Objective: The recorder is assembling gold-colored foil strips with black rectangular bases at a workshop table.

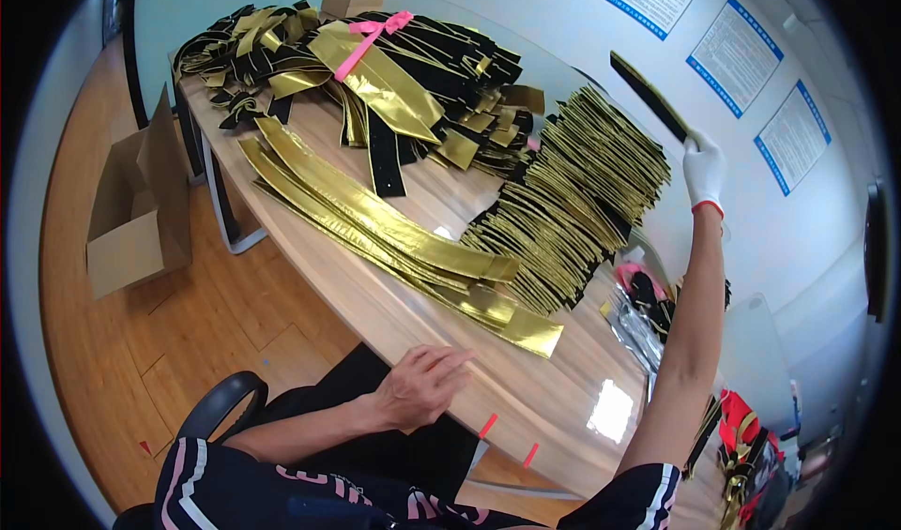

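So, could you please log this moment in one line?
right hand: gloved, holding black-and-gold strip aloft; left hand: bare, at edge of table

A wood-plank floor [272, 338] underlay a wood-grained tabletop [554, 408] on metal legs [248, 243]; three blue-bordered notices [736, 56] hung on the white wall [563, 14]. A black chair armrest [208, 401] stood at lower left. The dark fixture [875, 249] at far right was possibly a screen. Light [610, 411] glared off the tabletop.
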A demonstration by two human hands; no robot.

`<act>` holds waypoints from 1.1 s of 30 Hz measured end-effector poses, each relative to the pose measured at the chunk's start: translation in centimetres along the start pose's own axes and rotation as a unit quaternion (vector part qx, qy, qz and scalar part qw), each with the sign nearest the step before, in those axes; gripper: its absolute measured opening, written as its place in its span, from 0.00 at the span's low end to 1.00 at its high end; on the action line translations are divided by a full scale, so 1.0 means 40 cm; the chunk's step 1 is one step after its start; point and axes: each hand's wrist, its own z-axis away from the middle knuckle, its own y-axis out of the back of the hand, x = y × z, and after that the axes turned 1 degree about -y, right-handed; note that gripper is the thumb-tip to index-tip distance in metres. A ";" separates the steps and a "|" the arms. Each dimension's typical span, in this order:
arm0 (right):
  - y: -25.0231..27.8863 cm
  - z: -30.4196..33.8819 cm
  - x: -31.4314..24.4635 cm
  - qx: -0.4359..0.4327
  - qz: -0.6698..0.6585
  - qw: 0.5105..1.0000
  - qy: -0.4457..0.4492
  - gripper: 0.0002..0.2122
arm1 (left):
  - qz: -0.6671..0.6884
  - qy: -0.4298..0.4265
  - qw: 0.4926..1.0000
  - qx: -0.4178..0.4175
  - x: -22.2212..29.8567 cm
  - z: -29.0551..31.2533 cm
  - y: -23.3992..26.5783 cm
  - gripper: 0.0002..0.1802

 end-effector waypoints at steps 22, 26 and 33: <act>-0.038 -0.014 0.065 0.009 0.147 0.987 -0.062 0.14 | -0.004 0.033 0.999 -0.006 0.011 -0.002 0.003 0.24; -0.065 -0.032 0.106 -0.136 0.177 0.974 -0.029 0.16 | -0.001 0.033 0.999 -0.008 0.018 0.000 0.002 0.23; 0.027 0.026 -0.030 -0.049 0.249 0.966 0.052 0.23 | 0.003 0.036 0.999 0.007 0.013 -0.004 0.002 0.21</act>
